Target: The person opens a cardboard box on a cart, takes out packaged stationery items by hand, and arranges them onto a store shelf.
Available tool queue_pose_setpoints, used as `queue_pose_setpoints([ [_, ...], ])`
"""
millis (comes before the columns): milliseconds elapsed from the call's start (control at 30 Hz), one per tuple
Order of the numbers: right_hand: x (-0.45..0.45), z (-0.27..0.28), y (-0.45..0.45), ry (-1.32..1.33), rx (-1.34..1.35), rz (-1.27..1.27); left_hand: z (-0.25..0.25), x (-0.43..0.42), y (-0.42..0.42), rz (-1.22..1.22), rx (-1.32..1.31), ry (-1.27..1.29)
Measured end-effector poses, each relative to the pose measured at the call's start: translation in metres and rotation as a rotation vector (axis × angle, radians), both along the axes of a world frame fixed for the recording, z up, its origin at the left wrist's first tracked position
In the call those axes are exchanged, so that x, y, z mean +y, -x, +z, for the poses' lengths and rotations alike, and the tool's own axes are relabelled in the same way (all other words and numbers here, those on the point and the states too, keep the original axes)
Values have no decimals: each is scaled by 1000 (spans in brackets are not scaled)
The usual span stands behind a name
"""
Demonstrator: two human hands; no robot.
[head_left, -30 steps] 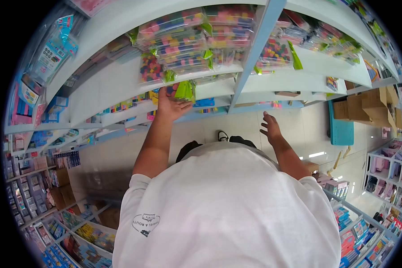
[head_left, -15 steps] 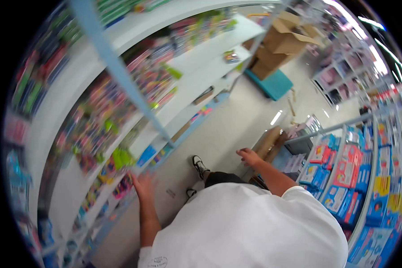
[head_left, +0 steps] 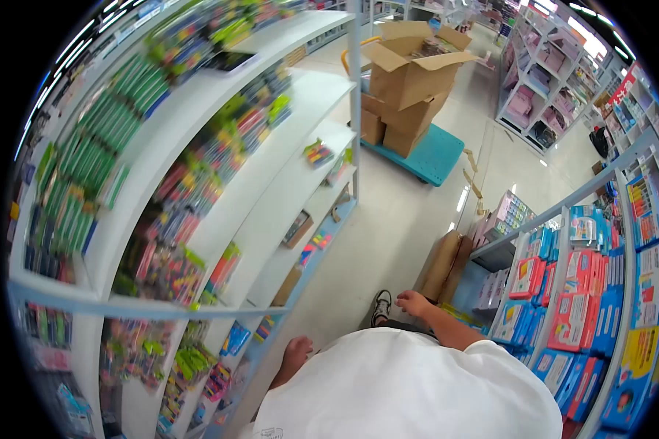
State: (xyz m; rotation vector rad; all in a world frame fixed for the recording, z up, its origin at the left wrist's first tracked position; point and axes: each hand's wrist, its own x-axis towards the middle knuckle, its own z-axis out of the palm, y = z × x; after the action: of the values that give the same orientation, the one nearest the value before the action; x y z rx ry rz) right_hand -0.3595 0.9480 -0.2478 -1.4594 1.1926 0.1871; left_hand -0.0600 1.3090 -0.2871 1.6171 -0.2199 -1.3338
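Note:
My left hand (head_left: pixel 296 353) hangs low beside the left shelf unit, its fingers loosely bent and a little blurred, with nothing seen in it. Nearest to it are the lower shelves, which hold colourful packets (head_left: pixel 216 382) and a blue packet (head_left: pixel 235 338). My right hand (head_left: pixel 414 303) is held out in front of my body, empty, with the fingers slightly curled and apart. Close by it, a long brown cardboard piece (head_left: pixel 444 265) rests on the floor against the right shelf unit. Neither hand touches any goods.
Ahead, opened cardboard boxes (head_left: pixel 415 82) are stacked on a teal platform cart (head_left: pixel 439 157). On the left shelf unit (head_left: pixel 318 88) are rows of packaged goods and a lone packet (head_left: pixel 318 152). Blue and red boxes (head_left: pixel 575 300) fill the right shelves. Tape strips (head_left: pixel 470 179) lie on the floor.
My left hand has come away from the left shelf packets and back toward my body. The view has shifted, showing more of the cart and aisle ahead. My right hand stays out in front.

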Motion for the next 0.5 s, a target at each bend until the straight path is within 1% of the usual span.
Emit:
queue_pose_setpoints([
  [33,-18,0,5,14,-9,-28,17,-36,-3,-12,-7,-4],
  [100,-59,2,17,16,-42,-45,54,-118,-8,-87,-200,-123],
  [133,-85,5,20,32,-76,-52,70,-158,-5,-95,-207,-118],
  [167,-108,11,22,41,-85,-60,83,-197,-3,-89,-232,-22],
  [200,-128,27,25,26,-117,-150,92,-235,0,-83,-254,70],
  [233,-147,36,29,7,-143,-238,94,-269,1,-89,-256,73],
  [267,-165,37,32,6,-141,-243,94,-300,4,-129,-322,163],
  [300,-183,37,38,3,-199,-323,95,-328,10,-165,-383,252],
  [333,-199,41,41,1,-255,-401,107,-354,19,-164,-374,249],
  [367,-212,45,46,2,-247,-398,120,-376,26,-249,-364,277],
  [400,-223,63,45,-25,-286,-476,136,-398,33,-331,-355,305],
  [433,-236,72,43,-55,-326,-548,150,-418,38,-319,-351,301],
  [500,-263,41,52,-38,-366,-554,169,-455,40,-544,-249,247],
])
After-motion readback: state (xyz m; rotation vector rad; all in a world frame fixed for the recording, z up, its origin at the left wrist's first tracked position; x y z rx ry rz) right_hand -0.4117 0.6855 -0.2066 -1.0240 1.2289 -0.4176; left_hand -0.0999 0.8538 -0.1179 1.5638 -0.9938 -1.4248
